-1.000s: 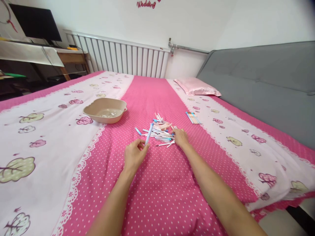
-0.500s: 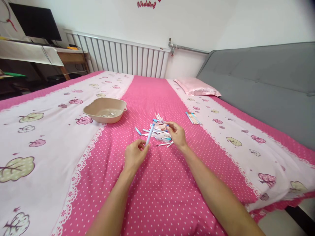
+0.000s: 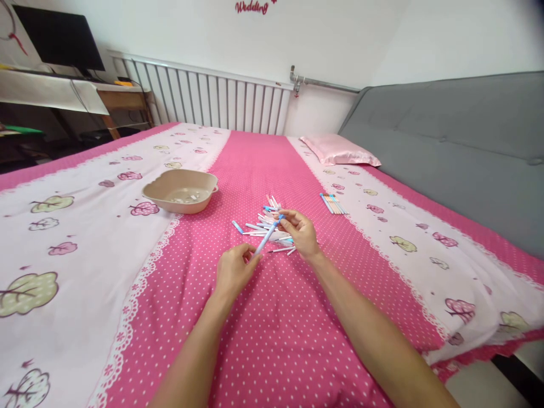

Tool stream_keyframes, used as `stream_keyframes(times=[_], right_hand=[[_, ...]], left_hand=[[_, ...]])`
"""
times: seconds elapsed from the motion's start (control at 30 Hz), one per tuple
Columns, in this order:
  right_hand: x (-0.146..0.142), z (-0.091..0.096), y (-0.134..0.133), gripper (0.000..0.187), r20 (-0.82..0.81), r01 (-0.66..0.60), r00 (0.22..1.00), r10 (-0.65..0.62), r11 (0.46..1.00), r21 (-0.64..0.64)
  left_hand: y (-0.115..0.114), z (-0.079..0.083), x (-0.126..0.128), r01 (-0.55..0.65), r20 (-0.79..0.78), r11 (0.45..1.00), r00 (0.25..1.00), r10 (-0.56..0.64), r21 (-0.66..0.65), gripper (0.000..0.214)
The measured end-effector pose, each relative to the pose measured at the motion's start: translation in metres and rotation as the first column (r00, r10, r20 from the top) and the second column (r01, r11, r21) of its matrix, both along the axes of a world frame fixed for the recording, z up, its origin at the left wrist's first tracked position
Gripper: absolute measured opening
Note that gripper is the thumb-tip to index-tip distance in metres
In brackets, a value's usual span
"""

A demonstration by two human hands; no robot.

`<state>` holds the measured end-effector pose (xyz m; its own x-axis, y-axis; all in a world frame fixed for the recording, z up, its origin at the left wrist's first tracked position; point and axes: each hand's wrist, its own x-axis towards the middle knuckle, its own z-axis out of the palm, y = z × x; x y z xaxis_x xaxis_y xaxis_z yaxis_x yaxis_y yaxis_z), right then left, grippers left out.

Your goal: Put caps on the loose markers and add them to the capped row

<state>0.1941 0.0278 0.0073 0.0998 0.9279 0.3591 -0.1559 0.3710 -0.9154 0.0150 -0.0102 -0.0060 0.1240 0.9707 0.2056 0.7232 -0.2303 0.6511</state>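
Observation:
My left hand (image 3: 237, 269) is closed round the lower end of a pale blue pen (image 3: 267, 239), which slants up to the right. My right hand (image 3: 301, 231) pinches a small blue cap (image 3: 281, 218) at the pen's upper end; whether it is fully seated I cannot tell. Behind and below both hands lies a loose pile of white, pink and blue pens and pen parts (image 3: 255, 227), partly hidden by the right hand. One blue piece (image 3: 237, 227) rests at the pile's left side.
A beige basin (image 3: 181, 207) with small pale pieces inside stands to the left on the pink bedspread (image 3: 263, 340). Right of the pile, several pens (image 3: 334, 204) lie side by side in a row. A pink pillow (image 3: 340, 151) sits farther back, beside a grey padded backrest (image 3: 450, 124).
My right hand has brought the blue cap left to the pen's upper end. In my left hand the pen has tilted further right. The pile and basin stay in place.

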Motion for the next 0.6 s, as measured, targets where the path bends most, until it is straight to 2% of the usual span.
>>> stream_keyframes(times=[0.23,0.6], right_hand=[[0.0005,0.0002,-0.0017,0.029,0.065,0.013,0.998,-0.012,1.000,-0.024],[0.0019,-0.0024,-0.0006,0.030,0.079,0.034,0.996,-0.031,0.999,-0.038]], left_hand=[[-0.0009,0.0003,-0.0009,0.006,-0.023,1.000,1.000,-0.006,0.010,0.021],[-0.0005,-0.0005,-0.0011,0.010,-0.022,1.000,1.000,-0.010,0.019,0.022]])
